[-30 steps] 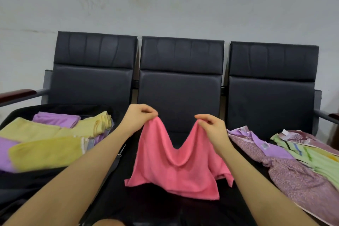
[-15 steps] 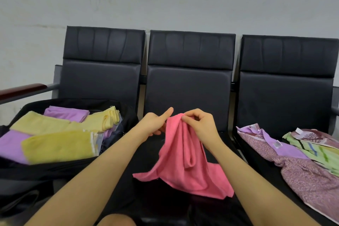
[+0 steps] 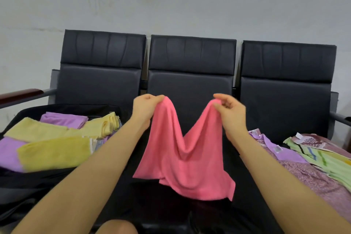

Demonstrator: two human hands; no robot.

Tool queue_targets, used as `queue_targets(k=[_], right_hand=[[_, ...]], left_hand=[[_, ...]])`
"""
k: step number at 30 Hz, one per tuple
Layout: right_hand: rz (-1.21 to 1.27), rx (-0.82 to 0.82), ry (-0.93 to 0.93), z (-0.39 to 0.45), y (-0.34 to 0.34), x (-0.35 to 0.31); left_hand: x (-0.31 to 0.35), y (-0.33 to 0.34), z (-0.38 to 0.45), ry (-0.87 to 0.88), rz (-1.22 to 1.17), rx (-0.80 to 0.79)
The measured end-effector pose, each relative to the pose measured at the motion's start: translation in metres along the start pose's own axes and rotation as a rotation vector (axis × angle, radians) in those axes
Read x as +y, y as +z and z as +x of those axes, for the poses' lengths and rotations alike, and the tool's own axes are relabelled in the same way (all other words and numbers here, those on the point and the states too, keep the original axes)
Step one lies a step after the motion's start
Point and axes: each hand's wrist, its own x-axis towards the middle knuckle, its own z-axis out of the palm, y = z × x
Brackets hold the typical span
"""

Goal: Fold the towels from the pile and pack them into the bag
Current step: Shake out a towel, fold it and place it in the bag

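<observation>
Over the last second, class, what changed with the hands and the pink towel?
The left hand and right hand came together, then spread apart again, each pinching a top corner of the pink towel, which sags between them. The folded towels in the bag stayed put.

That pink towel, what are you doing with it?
A person is holding the pink towel up over the middle seat of a row of black chairs. The left hand and the right hand each pinch a top corner, and the middle sags between them. It is not folded yet. Folded yellow and purple towels already lie in the black bag on the left. More unfolded towels wait on the right.
</observation>
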Motion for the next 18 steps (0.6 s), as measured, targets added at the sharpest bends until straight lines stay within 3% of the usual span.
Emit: queue_targets(k=[5,9,13,18], right_hand=[[0.050,0.224,-0.053,0.032,-0.014,-0.046],[0.072,0.340,-0.020,0.048,-0.023,-0.072],[0.028,0.349,-0.038,0.050,-0.034,-0.089],[-0.202,0.264,-0.058,0.047,-0.042,-0.084]], left_hand=[[0.043,-0.007,0.014,0.088,-0.217,0.124],[0.071,-0.009,0.017,0.090,-0.341,0.023],[0.082,-0.018,0.017,0.112,-0.295,-0.015],[0.084,-0.026,0.013,0.188,-0.205,0.095]])
